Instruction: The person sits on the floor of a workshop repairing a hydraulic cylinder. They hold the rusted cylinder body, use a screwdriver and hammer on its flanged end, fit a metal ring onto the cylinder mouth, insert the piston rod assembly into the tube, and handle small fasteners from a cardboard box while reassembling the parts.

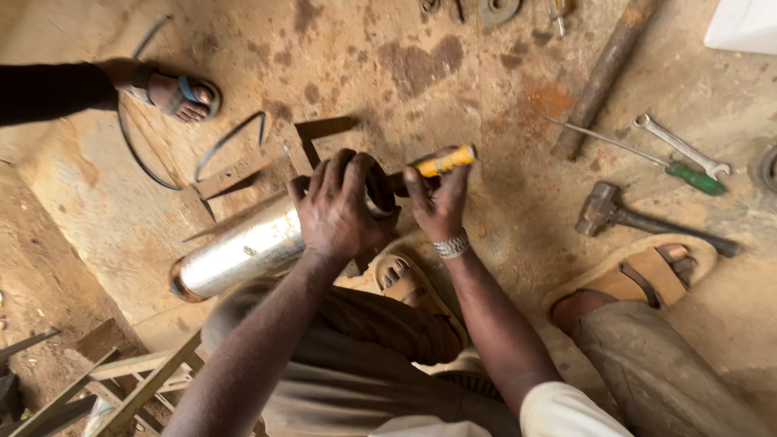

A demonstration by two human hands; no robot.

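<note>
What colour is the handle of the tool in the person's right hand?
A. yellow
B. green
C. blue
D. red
A: the right hand grips a tool with a yellow handle held against the end of the shiny metal cylinder; the green handle belongs to a screwdriver lying apart on the floor.

Left hand (336,212) covers the cylinder's (243,252) end; screwdriver (433,166) tip hidden behind it. White box (745,24) cut off at top-right corner, other person's leg (48,91) at left edge.
</note>
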